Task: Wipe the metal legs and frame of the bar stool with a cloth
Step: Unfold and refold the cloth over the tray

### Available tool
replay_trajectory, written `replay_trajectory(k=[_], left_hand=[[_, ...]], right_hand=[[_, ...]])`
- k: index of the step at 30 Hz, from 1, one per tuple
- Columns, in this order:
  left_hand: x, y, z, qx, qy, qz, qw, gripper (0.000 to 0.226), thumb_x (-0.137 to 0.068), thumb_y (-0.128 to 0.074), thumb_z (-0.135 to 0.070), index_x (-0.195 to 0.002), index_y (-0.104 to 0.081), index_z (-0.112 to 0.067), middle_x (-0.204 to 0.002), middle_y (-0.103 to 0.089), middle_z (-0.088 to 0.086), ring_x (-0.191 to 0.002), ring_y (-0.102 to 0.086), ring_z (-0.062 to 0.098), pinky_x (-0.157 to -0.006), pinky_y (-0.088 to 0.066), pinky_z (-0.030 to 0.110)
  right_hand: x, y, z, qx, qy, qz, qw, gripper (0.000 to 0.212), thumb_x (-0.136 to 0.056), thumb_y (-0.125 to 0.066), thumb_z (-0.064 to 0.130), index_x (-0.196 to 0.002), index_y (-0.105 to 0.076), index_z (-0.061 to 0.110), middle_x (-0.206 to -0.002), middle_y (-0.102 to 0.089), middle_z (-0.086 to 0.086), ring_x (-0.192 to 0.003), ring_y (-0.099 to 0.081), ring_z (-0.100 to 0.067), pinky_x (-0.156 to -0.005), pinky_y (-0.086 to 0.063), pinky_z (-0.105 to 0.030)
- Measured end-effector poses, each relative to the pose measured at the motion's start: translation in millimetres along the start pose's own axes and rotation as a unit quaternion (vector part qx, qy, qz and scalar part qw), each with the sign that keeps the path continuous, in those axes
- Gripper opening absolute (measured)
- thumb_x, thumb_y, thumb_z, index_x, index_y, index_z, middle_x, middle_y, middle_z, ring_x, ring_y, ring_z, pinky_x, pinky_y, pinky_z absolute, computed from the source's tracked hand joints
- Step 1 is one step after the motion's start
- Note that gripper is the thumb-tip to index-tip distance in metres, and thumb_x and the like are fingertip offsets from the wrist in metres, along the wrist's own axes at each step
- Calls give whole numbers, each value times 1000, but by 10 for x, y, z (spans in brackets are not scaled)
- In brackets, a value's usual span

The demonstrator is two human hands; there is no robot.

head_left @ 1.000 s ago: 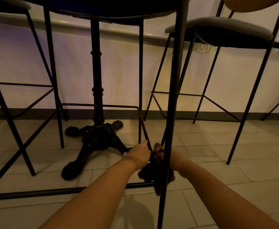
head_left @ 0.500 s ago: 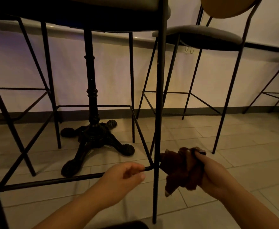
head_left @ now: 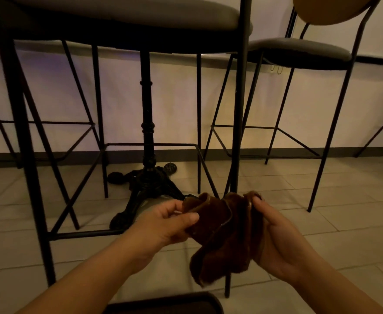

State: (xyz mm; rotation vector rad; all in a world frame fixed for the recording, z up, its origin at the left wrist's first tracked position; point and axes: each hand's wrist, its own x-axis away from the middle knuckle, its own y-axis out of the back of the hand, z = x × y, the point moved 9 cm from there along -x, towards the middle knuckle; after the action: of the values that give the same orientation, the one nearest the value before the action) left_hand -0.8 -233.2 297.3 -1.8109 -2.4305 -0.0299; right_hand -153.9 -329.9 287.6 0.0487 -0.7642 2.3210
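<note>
Holding a rumpled brown cloth between them, both hands sit low in front of the bar stool. The left hand pinches the cloth's left edge with thumb and curled fingers; the right hand cups its right side, fingertips hooked over the top. Just behind the cloth stands the stool's front leg, untouched, on the tiled floor. An ornate table base stands beyond.

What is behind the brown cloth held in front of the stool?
The stool's near right leg runs down behind the cloth, which both hands hold, left hand and right hand. The leg's middle stretch and its footrest joint are covered.
</note>
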Motion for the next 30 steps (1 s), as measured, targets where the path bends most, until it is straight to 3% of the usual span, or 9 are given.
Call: replay_trajectory(k=[3, 8, 12, 15, 17, 19, 24, 26, 30], left_hand=[[47, 204, -291, -10, -64, -53, 996, 24, -75, -67, -27, -97, -68, -19, -95, -75, 6, -91, -72, 19, -73, -57, 25], [173, 458, -682, -131, -135, -141, 972, 11, -84, -65, -24, -85, -69, -35, -89, -74, -7, -84, -70, 8, -70, -56, 26], [318, 474, -990, -256, -184, -132, 940, 23, -82, -67, -24, -86, -67, -47, -89, -70, -19, -85, -66, -2, -72, -52, 21], [362, 391, -1028, -297, -172, -89, 935, 30, -77, -72, -20, -90, -67, -46, -91, -72, -18, -89, -67, -1, -78, -54, 24], [370, 351, -970, -320, -151, -76, 932, 34, -75, -75, -19, -93, -66, -46, -89, -71, -17, -87, -68, 1, -81, -55, 26], [363, 319, -892, -349, -132, -65, 926, 36, -75, -76, -19, -94, -64, -48, -86, -70, -20, -82, -68, -3, -76, -55, 23], [326, 399, -752, -381, -110, -60, 916, 41, -73, -79, -22, -96, -59, -49, -83, -68, -27, -74, -66, -10, -57, -50, 7], [328, 509, -699, -358, -101, -64, 926, 41, -71, -80, -20, -96, -60, -46, -83, -70, -23, -74, -67, -7, -55, -48, 4], [359, 738, -554, -291, -71, -44, 953, 43, -70, -80, -14, -99, -65, -42, -85, -74, -12, -79, -71, 4, -62, -54, 13]], right_hand=[[-74, -192, -41, -9, 12, 35, 999, 51, -77, -52, 53, -107, -74, 18, -112, -70, -15, -103, -67, -32, -89, -51, -47], [-144, -448, -135, -12, 3, 132, 991, 42, -73, -68, 25, -113, -70, 10, -111, -64, -18, -101, -64, -33, -85, -53, -46], [-109, -605, -232, 86, -14, 244, 966, 73, -66, -76, 50, -130, -58, 19, -127, -59, -13, -118, -56, -31, -99, -45, -46], [-181, -595, -343, 267, -6, 197, 943, 64, -69, -71, 53, -129, -53, 43, -128, -62, 5, -120, -58, -15, -105, -43, -43], [-192, -676, -371, 342, 21, 176, 923, 54, -66, -77, 43, -116, -58, 52, -118, -66, 16, -111, -62, -4, -90, -53, -25], [-194, -777, -436, 352, 37, 170, 920, 53, -65, -83, 39, -112, -60, 50, -112, -68, 18, -105, -65, -2, -77, -54, -15], [-253, -915, -423, 343, 110, 103, 927, 29, -78, -77, 22, -106, -69, 24, -100, -74, 2, -93, -71, -11, -73, -56, -18], [-256, -904, -345, 355, 132, 70, 923, 18, -83, -72, 16, -96, -72, 27, -91, -74, 4, -86, -71, -8, -67, -55, -16], [-197, -970, -214, 406, 166, 72, 896, 23, -82, -71, 14, -87, -74, 37, -87, -74, 11, -83, -70, -2, -66, -52, -10]])
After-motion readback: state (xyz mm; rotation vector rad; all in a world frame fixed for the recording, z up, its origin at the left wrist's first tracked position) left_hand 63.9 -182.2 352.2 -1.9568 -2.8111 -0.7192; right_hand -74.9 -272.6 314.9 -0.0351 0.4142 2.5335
